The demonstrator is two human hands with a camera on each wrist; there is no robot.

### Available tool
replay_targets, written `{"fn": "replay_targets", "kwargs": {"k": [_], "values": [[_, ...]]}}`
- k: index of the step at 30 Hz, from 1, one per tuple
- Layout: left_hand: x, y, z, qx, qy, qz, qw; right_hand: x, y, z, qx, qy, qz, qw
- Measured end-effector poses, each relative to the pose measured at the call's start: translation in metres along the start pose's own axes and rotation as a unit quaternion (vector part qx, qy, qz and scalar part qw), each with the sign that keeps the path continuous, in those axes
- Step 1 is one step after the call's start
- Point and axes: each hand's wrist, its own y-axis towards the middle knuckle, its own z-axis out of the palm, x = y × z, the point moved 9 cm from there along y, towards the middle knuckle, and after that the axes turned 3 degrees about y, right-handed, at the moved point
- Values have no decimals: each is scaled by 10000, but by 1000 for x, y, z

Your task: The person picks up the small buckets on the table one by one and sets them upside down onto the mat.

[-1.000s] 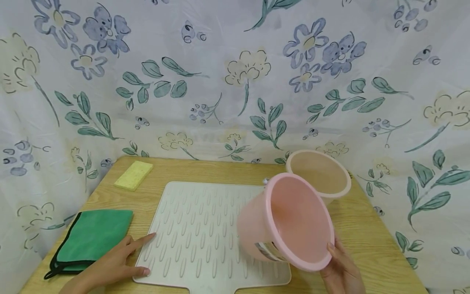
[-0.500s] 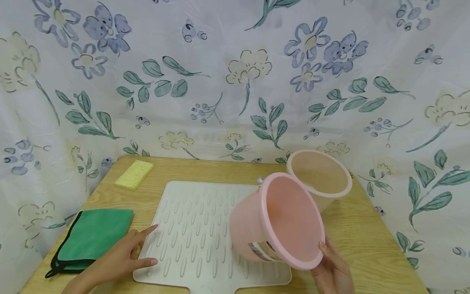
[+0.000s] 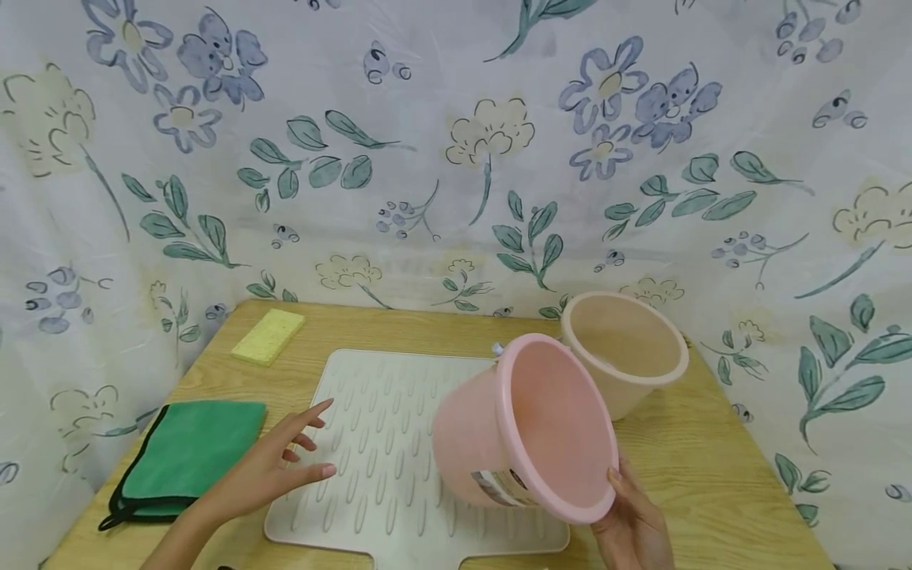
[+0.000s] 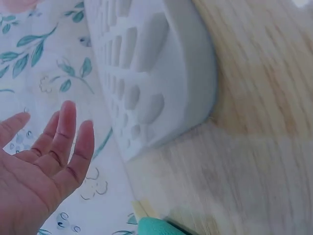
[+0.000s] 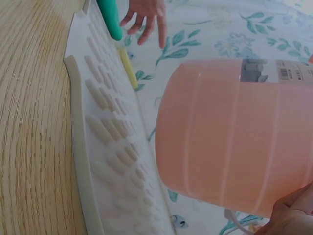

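Note:
A pink bucket (image 3: 470,443) is tilted, its mouth turned toward the right front. My right hand (image 3: 634,518) grips its rim at the lower right, thumb at the lip. Below the bucket lies a white ridged drainer board (image 3: 378,419); the right wrist view shows a gap between it and the bucket side (image 5: 215,132). My left hand (image 3: 267,467) hovers over the left edge of the board, fingers spread and holding nothing. In the left wrist view that hand (image 4: 44,171) has its palm visible beside the board corner (image 4: 181,93).
A peach bucket (image 3: 606,388) stands upright at the back right, partly behind the pink one. On the left lie a folded green cloth (image 3: 192,443) with black edging and, farther back, a yellow sponge (image 3: 268,336). A floral curtain (image 3: 427,158) borders the wooden table (image 3: 712,459).
My right hand has shifted the pink bucket leftward over the board. My left hand has lifted off the board's left edge, moving up and slightly right.

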Motion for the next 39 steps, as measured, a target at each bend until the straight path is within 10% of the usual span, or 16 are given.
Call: {"fn": "replay_targets", "kwargs": {"k": [14, 39], "values": [[-15, 15, 6, -319, -144, 329, 9988, -11, 4, -1, 11, 260, 38, 9997], [-53, 40, 31, 185, -1653, 1111, 9798, -39, 17, -2, -228, 375, 45, 9990]]}}
